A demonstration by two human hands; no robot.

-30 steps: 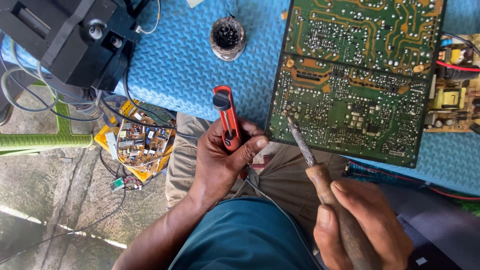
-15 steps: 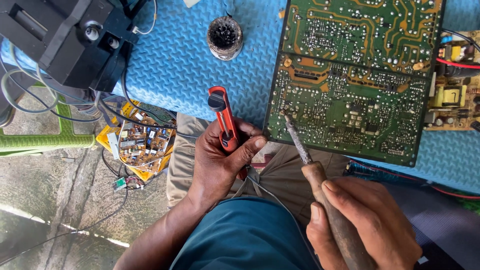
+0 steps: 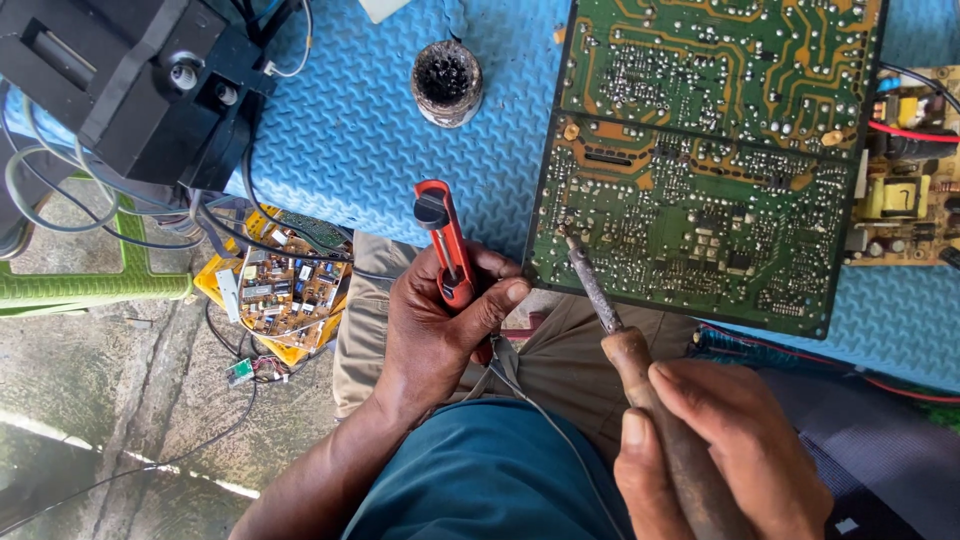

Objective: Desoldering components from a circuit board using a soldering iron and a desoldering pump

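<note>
Head view: soldering iron in right hand

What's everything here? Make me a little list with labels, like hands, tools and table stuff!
Left hand: left hand grips a red desoldering pump, nozzle end pointing up, clear of the board.
Right hand: right hand holds a wooden-handled soldering iron, its tip at the board's lower left corner.
Board: large green circuit board, solder side up, lying on a blue textured mat.
Nearby on mat: round dark tin, black casing.
Below the table: smaller circuit board on yellow plastic, loose wires.
</note>
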